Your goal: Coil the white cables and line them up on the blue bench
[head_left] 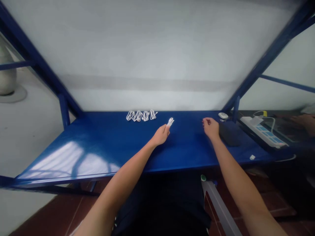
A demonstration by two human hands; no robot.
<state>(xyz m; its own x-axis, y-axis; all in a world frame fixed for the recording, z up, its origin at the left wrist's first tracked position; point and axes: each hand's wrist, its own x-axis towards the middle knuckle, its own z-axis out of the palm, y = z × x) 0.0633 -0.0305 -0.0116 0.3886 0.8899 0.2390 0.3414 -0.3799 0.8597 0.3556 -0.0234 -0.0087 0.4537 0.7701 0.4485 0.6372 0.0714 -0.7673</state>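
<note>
My left hand (161,134) is closed around one end of a folded white cable (170,122), which sticks up from the fingers above the middle of the blue table (110,141). Over the right part of the table, my right hand (211,127) is held apart from the cable. Its fingers are curled in toward the thumb, and whatever may lie between them is too small to make out. Several bundled white cables (146,115) lie in a row along the table's back edge, left of my hands.
Right of my right hand lie a dark flat object (228,135) and a white rounded object (223,115). A power strip (267,132) stands farther right. Near the front edge is a small white piece (252,157). Another person's hand (306,123) shows at far right.
</note>
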